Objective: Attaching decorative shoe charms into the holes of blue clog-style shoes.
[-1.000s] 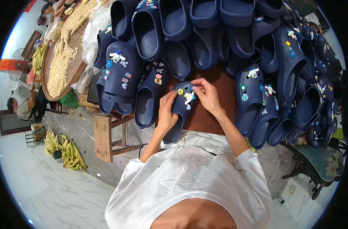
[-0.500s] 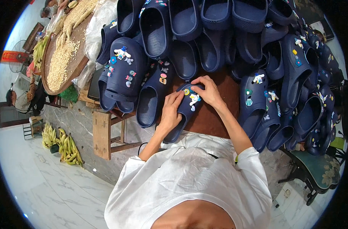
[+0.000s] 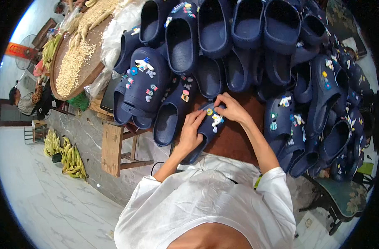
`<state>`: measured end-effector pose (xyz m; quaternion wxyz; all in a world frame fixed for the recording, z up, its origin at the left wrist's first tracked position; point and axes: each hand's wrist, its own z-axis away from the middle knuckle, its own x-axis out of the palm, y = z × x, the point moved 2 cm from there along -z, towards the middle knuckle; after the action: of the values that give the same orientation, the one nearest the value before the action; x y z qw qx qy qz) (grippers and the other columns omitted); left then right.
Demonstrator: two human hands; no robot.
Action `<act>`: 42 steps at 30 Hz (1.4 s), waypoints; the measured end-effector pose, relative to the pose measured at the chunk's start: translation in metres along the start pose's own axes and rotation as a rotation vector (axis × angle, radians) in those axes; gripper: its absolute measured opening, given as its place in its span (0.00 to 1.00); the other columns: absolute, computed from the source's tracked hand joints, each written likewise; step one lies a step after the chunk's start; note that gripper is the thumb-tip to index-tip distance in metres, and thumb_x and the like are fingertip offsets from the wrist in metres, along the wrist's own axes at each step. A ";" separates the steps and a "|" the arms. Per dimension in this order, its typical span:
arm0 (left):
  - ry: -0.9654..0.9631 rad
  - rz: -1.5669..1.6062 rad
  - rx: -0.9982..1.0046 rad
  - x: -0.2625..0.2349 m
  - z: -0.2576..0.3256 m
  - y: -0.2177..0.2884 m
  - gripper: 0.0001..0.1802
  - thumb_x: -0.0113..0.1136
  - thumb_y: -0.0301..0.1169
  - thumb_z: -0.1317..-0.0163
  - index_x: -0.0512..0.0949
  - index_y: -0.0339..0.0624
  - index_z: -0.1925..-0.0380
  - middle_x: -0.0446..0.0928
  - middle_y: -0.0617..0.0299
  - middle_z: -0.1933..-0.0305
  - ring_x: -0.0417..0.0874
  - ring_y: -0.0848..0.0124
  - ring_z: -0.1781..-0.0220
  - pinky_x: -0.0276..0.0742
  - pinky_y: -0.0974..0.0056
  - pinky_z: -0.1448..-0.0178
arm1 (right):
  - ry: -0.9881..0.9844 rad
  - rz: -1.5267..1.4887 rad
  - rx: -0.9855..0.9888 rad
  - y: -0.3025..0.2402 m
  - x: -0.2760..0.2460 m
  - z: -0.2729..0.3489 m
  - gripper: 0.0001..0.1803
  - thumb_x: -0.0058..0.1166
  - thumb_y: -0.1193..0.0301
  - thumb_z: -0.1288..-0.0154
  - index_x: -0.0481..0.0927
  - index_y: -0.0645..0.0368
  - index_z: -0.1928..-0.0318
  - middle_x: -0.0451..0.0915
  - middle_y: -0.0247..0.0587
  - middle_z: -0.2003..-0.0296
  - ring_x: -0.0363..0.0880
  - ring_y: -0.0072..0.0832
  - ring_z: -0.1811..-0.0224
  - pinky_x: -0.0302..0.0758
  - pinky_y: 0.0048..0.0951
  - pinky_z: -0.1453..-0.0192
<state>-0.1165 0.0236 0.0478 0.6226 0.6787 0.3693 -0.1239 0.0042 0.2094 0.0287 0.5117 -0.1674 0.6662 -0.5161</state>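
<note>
Navy clogs (image 3: 214,27), too overlapped to count, crowd one brown tabletop (image 3: 235,143). At its front, one decorated clog (image 3: 207,133) lies between the left hand (image 3: 191,133), grasping its left side, and the right hand (image 3: 232,109), pinching near its toe; whether those fingertips hold anything, I cannot tell. It bears one white figure charm (image 3: 217,119) and, smaller, one yellow round charm (image 3: 209,111).

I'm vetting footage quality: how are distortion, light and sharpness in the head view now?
Head view: distant person tipped sideways near the picture's edge, too small for detail; head view: left wall washed out, clog openings dark; head view: left hand, right hand and held clog fairly sharp.
</note>
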 end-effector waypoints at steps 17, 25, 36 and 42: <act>0.109 0.423 -0.380 0.029 0.059 0.029 0.23 0.66 0.37 0.40 0.72 0.33 0.52 0.77 0.45 0.55 0.79 0.56 0.52 0.73 0.57 0.45 | -0.009 -0.152 0.219 0.021 0.016 0.010 0.28 0.62 0.57 0.39 0.74 0.61 0.43 0.75 0.56 0.47 0.73 0.45 0.42 0.69 0.40 0.37; -0.044 0.702 -0.701 0.050 0.046 0.007 0.26 0.60 0.31 0.32 0.69 0.27 0.39 0.76 0.54 0.40 0.74 0.68 0.38 0.67 0.63 0.33 | 0.262 -0.276 0.200 0.019 0.032 0.041 0.23 0.59 0.60 0.31 0.75 0.58 0.41 0.77 0.49 0.48 0.75 0.38 0.44 0.70 0.36 0.38; -0.091 0.851 -0.571 -0.023 0.057 0.032 0.21 0.57 0.32 0.31 0.74 0.33 0.41 0.78 0.61 0.44 0.76 0.73 0.44 0.69 0.66 0.36 | 0.344 -0.670 0.358 0.020 0.020 0.069 0.18 0.47 0.58 0.22 0.78 0.59 0.46 0.81 0.40 0.51 0.78 0.24 0.49 0.75 0.26 0.48; -0.030 0.984 -0.735 -0.094 0.050 0.056 0.25 0.59 0.30 0.35 0.72 0.31 0.39 0.79 0.57 0.42 0.79 0.69 0.41 0.71 0.63 0.34 | 0.211 -0.485 0.281 0.014 0.039 0.070 0.12 0.51 0.67 0.25 0.79 0.60 0.50 0.83 0.35 0.57 0.79 0.20 0.58 0.76 0.25 0.54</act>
<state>-0.1309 -0.0530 0.1391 0.8051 0.5087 0.0224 0.3042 0.0517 0.1497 0.0002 0.3197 -0.1945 0.5783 -0.7249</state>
